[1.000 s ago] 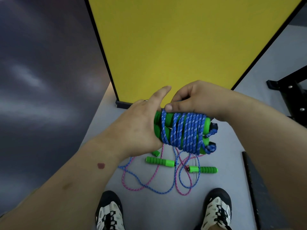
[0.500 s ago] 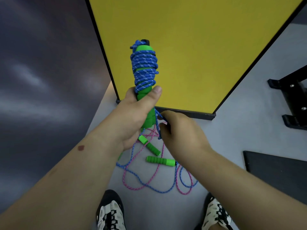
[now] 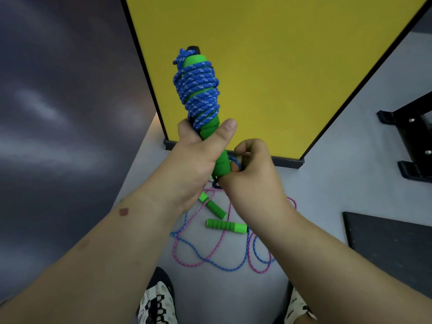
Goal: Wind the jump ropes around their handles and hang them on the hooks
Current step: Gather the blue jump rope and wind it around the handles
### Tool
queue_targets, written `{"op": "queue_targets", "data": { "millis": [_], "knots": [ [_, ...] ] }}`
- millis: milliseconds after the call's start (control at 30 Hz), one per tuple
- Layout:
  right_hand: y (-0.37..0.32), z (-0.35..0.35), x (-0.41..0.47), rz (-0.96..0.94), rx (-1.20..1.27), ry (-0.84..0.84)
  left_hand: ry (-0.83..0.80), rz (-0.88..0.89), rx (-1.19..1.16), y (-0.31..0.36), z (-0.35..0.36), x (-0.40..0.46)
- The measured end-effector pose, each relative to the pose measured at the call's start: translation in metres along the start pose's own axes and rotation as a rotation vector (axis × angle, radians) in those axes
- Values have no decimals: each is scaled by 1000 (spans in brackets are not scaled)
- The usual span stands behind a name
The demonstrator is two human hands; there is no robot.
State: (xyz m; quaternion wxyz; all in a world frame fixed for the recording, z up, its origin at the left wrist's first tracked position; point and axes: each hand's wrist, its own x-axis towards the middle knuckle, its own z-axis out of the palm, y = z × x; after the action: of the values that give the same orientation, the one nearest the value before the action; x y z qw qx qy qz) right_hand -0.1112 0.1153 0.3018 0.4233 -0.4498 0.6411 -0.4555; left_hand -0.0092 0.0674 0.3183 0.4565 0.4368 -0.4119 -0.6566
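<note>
**Wound blue rope held upright, loose ropes on the floor**

Gripping the middle of the green foam handles [image 3: 205, 134], the left hand [image 3: 191, 169] holds the bundle nearly upright, tipped a little to the left, in front of a yellow panel [image 3: 280, 66]. Its fingers are curled round the foam and the thumb lies across the front, pointing up and to the right. The blue jump rope [image 3: 198, 90] is wound in many close turns round the upper part of the handles, with a knotted bit at the top beside a dark end cap.

At the lower end of the handles, the right hand [image 3: 252, 176] has its fingers curled and pinches a short loop of the blue rope just beside the foam.

Below the hands, on the grey floor [image 3: 327, 183], lie two more green handles [image 3: 225, 226], near each other, among loose tangled loops of a pink rope [image 3: 211, 256] and another blue rope [image 3: 219, 266] that cross one another. No container shows anywhere in view. A black mat [image 3: 388, 239] lies to the right, a black metal stand [image 3: 411, 141] behind it, and two patterned shoes [image 3: 156, 302] show at the bottom edge.
</note>
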Motion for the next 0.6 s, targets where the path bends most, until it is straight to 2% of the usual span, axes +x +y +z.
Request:
{"op": "queue_targets", "data": {
  "millis": [100,200,333,433,600],
  "knots": [
    [-1,-3,0,89,264,-85,-12,32,4,1,-5,0],
    [-2,-11,2,121,508,-138,52,85,53,0,-7,1],
    [-6,-16,-2,114,514,-203,153,79,46,-1,-6,2],
    [-9,-14,-7,134,478,-172,193,81,37,-4,-3,1],
    [-16,-13,-12,255,616,-174,223,124,64,-5,-4,2]
  ]
}}
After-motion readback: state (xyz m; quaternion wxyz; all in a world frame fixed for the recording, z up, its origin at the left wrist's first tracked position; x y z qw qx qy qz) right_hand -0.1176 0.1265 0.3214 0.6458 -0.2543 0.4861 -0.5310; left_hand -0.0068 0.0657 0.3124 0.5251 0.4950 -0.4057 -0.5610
